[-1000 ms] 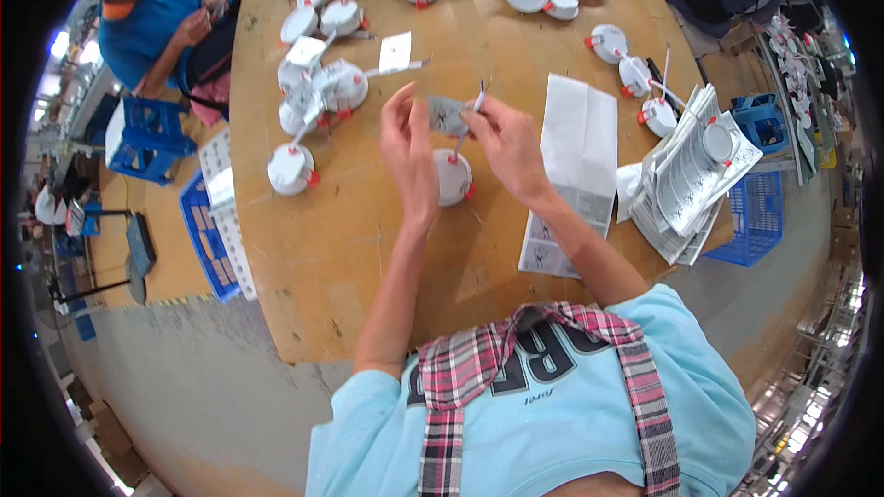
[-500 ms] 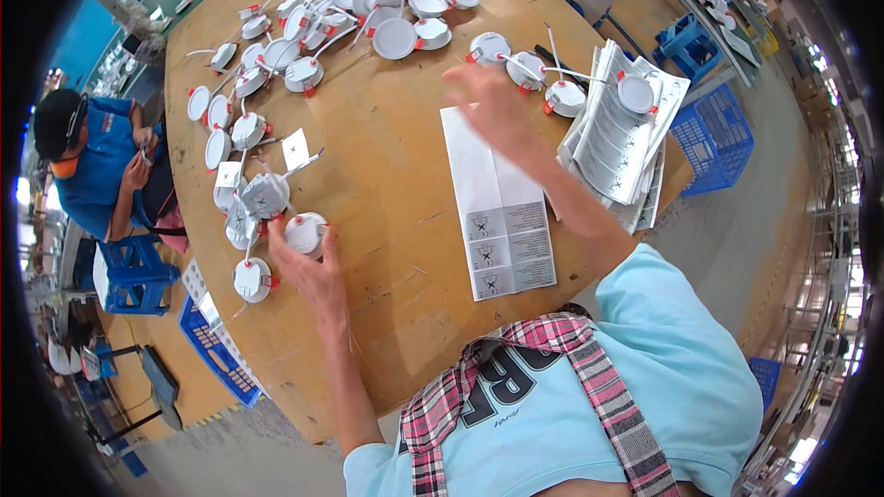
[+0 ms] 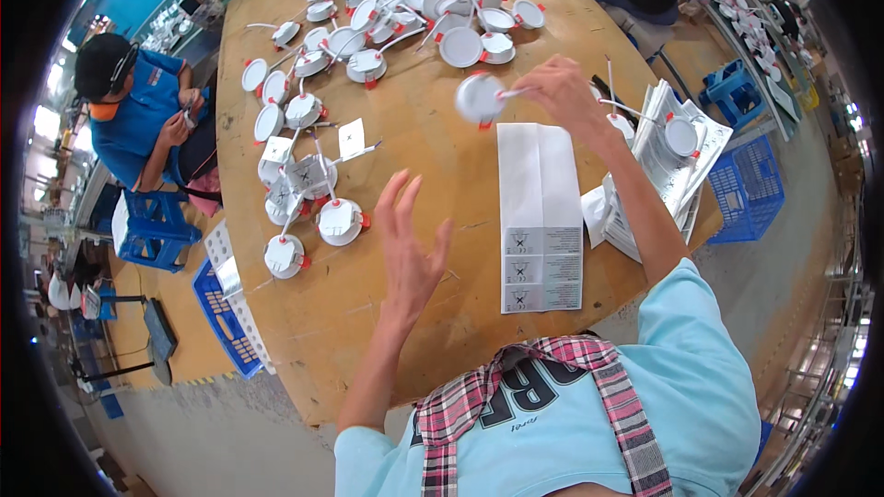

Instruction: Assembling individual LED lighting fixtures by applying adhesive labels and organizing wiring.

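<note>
A round white downlight hangs above the table, slightly blurred. My right hand is closed on its short white cable. My left hand is raised over the table with fingers spread and nothing in it. Nearest to it lies another downlight with red clips, standing apart from the fingers. Between my arms a white sheet of labels lies flat, with printed grey labels left at its near end. Several downlights at the left carry labels, one being a white tag on a cable.
Many more downlights are heaped at the far side. At the right, a stack of label sheets bears one downlight. Blue baskets stand beyond the table's right edge. A seated person in blue works at the left.
My left hand has let go of the near downlight and drawn back to the right, opening. My right hand has taken a downlight by its cable and lifted it. The whole view has shifted.
</note>
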Action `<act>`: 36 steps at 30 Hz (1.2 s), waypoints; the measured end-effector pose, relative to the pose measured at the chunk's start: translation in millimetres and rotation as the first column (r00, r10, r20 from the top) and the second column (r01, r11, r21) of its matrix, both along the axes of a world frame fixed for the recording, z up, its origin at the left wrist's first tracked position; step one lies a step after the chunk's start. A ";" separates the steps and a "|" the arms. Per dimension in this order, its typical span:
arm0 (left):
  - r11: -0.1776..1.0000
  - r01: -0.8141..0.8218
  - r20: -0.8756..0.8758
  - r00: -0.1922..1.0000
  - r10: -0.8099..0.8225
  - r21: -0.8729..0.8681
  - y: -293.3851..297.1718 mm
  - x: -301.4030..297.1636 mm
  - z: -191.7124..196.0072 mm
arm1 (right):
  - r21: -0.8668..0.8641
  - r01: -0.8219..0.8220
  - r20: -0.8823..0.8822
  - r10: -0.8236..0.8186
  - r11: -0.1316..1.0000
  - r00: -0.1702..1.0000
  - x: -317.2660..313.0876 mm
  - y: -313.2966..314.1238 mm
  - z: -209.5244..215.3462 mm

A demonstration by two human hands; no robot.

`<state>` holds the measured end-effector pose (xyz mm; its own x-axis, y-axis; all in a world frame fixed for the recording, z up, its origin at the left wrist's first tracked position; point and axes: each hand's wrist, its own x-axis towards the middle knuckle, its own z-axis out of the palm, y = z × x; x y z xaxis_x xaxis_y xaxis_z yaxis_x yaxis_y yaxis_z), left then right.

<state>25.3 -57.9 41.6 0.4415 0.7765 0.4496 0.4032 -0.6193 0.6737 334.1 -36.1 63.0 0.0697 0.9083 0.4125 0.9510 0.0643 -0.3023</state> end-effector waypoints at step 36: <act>0.849 0.336 0.084 0.940 -0.332 -0.408 38.8 -31.0 -48.2 | 0.104 -0.356 -0.986 0.051 0.929 -0.156 -119.9 11.0 -53.6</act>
